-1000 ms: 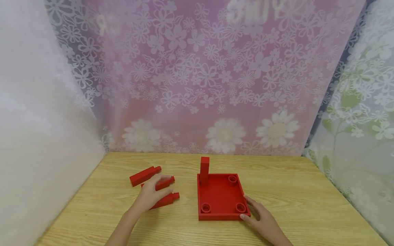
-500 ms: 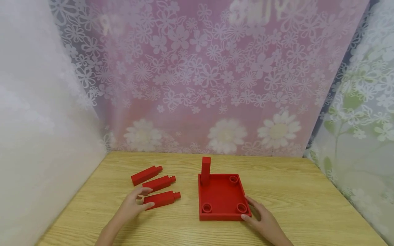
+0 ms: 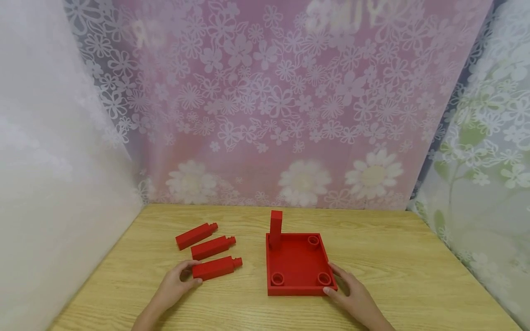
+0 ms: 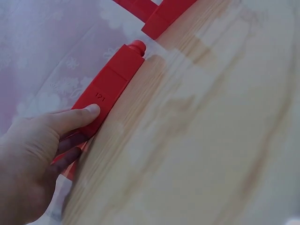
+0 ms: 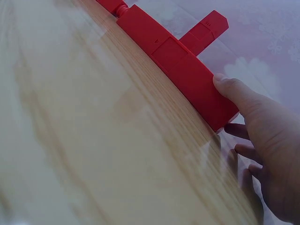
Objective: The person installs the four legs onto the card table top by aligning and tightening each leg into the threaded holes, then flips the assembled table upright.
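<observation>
Left of red tray (image 3: pixel 302 291), pinching near-most red bar (image 3: pixel 215 268) by left end with left hand (image 3: pixel 174 285), spread just to bar width. Laid flat, long axis left-right, peg end (image 3: pixel 238 262) toward tray. Gripping tray's near-right corner with right hand (image 3: pixel 356 296).

Wood-grain table (image 3: pixel 236 308), pink flowered backdrop (image 3: pixel 285 105) behind it, white sheet (image 3: pixel 62 165) left, leafy-patterned sheet (image 3: pixel 484 161) right

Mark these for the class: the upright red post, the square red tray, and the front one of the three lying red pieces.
Upright red post (image 3: pixel 276 229): head view, middle of its shaft.
Square red tray (image 3: pixel 296 291): head view, its near wall.
Front lying red piece (image 3: pixel 214 268): head view, middle of its body.
</observation>
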Motion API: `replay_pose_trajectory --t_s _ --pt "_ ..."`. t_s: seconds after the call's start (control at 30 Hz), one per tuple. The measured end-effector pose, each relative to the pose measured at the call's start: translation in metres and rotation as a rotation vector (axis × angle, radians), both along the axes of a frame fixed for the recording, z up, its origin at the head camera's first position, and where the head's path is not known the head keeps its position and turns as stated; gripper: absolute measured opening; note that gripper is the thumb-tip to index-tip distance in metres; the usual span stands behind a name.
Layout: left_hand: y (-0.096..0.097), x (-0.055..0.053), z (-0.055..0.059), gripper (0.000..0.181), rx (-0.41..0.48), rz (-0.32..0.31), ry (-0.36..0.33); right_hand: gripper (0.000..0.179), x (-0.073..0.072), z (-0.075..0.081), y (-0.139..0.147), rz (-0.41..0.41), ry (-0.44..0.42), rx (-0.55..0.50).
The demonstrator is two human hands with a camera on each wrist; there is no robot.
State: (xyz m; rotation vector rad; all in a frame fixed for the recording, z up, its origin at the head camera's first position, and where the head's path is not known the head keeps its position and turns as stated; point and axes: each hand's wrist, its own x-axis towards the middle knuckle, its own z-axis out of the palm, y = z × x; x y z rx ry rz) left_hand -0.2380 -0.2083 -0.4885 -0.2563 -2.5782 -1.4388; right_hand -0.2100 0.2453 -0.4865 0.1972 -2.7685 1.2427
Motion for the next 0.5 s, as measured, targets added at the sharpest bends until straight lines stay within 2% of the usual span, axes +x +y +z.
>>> replay_pose_trajectory --t_s 0.27,0.37,0.5 --pt "0.0043 -0.0002 0.0027 0.04 0.046 0.043 0.019 0.068 -0.0008 -0.0024 0.0018 0.004 0.003 -0.003" --pt "0.0059 0.0001 0.0043 0.039 0.102 0.046 -0.01 0.068 -0.0008 -0.0028 0.0017 0.003 0.0 -0.004" --pt "0.0091 0.0002 0.0071 0.04 0.171 0.029 0.0 0.069 -0.0006 -0.0025 0.0013 0.001 -0.002 -0.01"
